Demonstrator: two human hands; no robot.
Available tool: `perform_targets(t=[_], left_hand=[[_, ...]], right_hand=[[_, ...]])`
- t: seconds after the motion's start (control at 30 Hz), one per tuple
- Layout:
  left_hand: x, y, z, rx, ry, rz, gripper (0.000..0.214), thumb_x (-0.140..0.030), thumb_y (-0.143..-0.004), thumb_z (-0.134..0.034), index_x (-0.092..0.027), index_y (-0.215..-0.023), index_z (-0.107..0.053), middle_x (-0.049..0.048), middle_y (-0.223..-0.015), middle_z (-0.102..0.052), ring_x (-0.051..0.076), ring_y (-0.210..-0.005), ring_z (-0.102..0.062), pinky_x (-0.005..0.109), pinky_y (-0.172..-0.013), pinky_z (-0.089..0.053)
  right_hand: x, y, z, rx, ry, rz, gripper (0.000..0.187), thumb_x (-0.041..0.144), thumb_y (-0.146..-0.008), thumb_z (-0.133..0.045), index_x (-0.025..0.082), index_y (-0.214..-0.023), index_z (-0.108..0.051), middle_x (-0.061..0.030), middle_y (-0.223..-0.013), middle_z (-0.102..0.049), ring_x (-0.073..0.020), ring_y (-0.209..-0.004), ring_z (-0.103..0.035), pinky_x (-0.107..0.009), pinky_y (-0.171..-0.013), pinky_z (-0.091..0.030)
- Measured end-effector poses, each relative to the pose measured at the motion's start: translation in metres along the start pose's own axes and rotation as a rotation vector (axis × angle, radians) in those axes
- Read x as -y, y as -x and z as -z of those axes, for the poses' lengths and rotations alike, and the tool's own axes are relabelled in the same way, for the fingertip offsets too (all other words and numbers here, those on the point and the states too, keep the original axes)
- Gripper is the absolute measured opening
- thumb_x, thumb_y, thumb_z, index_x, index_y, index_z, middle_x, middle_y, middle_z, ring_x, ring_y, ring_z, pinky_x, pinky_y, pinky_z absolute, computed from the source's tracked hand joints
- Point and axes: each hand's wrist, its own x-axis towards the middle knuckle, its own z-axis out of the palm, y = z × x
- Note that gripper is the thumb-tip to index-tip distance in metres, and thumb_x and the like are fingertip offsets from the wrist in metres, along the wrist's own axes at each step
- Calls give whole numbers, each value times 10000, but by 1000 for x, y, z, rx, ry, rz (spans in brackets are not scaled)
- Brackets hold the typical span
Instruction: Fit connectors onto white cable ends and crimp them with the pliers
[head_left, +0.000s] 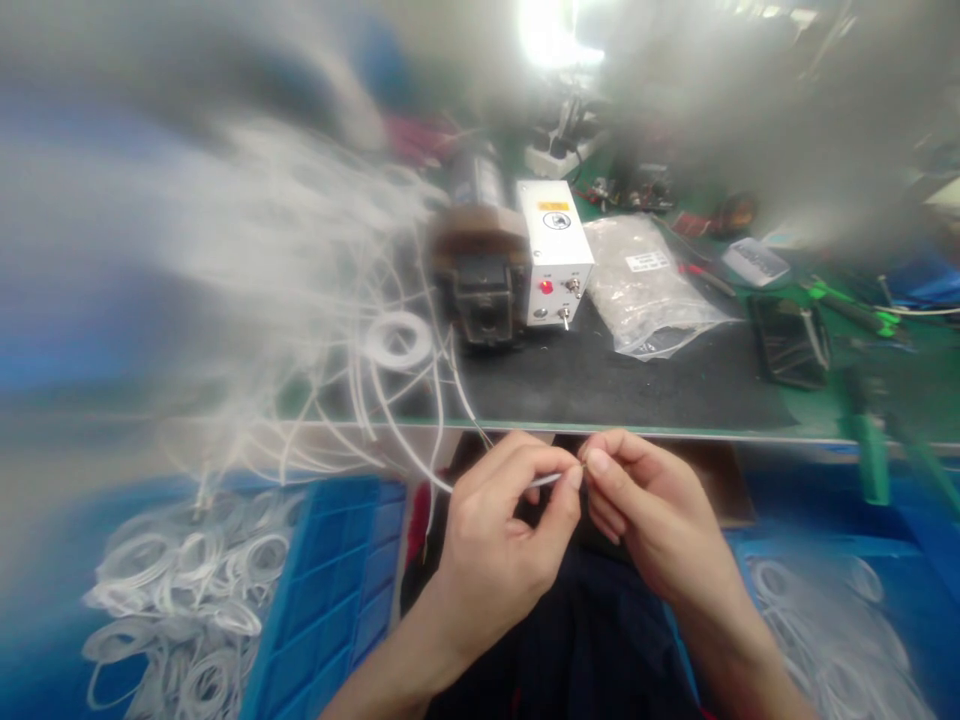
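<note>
My left hand [499,530] pinches the end of a thin white cable [405,430] between thumb and forefinger, just below the workbench edge. My right hand [652,520] meets it fingertip to fingertip and pinches the cable tip, where a small piece too tiny to name may sit. The cable runs up and left to a loose heap of white cables [300,260] on the bench. A small coil [397,340] lies beside the heap.
A white control box [553,250] with a red button and toggle switches stands next to a dark machine [484,270]. A clear plastic bag [649,285] lies right of it. Blue bins [330,590] with coiled cables [187,590] sit lower left and lower right [840,620].
</note>
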Motion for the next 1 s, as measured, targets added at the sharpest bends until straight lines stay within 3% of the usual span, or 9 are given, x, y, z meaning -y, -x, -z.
perform_targets(t=[0.17, 0.33, 0.43, 0.6, 0.77, 0.83, 0.93, 1.0], left_hand=[[2, -6, 3, 51, 97, 50, 146, -136, -1045, -660, -214, -937, -719, -23, -867, -670, 104, -738, -594, 231, -656, -449], [3, -11, 1, 69, 167, 77, 141, -163, -1051, -669, -215, -934, -728, -24, -868, -672, 100, -725, -589, 223, -628, -436], [2, -12, 0, 78, 162, 85, 151, -168, -1052, -669, -220, -926, -734, -28, -862, -668, 97, -717, -585, 218, -619, -431], [2, -13, -3, 50, 97, 42, 136, -148, -1038, -677, -222, -946, -745, -20, -871, -672, 107, -748, -607, 224, -653, -456], [4, -13, -7, -13, -7, -43, 114, -101, -1010, -685, -186, -965, -746, 12, -932, -703, 125, -834, -643, 239, -738, -493], [4, -12, -7, 8, 6, -29, 117, -109, -1018, -683, -192, -962, -742, 4, -924, -698, 118, -818, -634, 237, -732, -487], [5, -14, -5, 85, 73, 23, 130, -146, -1040, -675, -211, -948, -739, -19, -876, -671, 101, -741, -600, 232, -661, -455], [6, -16, -3, 123, 110, 51, 139, -166, -1049, -672, -220, -945, -745, -23, -856, -664, 101, -716, -590, 235, -627, -438]], right_hand=[[6, -4, 7, -18, 14, 52, 243, 418, -1064, -714, 209, -941, -696, 51, -706, -562, -95, -622, -498, -221, -585, -419], [5, -6, 13, 14, -54, 73, 144, 394, -1076, -705, 251, -1082, -726, 44, -785, -648, -109, -704, -608, -211, -665, -509], [5, -6, 11, -5, 0, 143, 97, 338, -1064, -724, 248, -1030, -738, 37, -845, -668, -106, -727, -617, -211, -683, -512], [5, -6, 7, -124, 221, 278, 116, 242, -1067, -693, 233, -952, -705, 27, -857, -671, -123, -749, -622, -239, -691, -490], [1, -6, 8, -220, 589, 528, 109, 126, -1048, -650, 213, -994, -686, -26, -962, -704, -167, -882, -665, -297, -813, -499], [-1, -6, 11, -180, 508, 447, 105, 169, -1062, -651, 213, -972, -683, -24, -936, -694, -167, -849, -657, -300, -786, -499], [-3, -7, 17, -2, 83, 109, 177, 329, -1088, -661, 222, -947, -664, 32, -746, -609, -134, -631, -563, -273, -609, -458], [-4, -7, 19, 87, -113, -27, 226, 410, -1091, -656, 224, -962, -659, 66, -648, -531, -119, -538, -479, -258, -531, -404]])
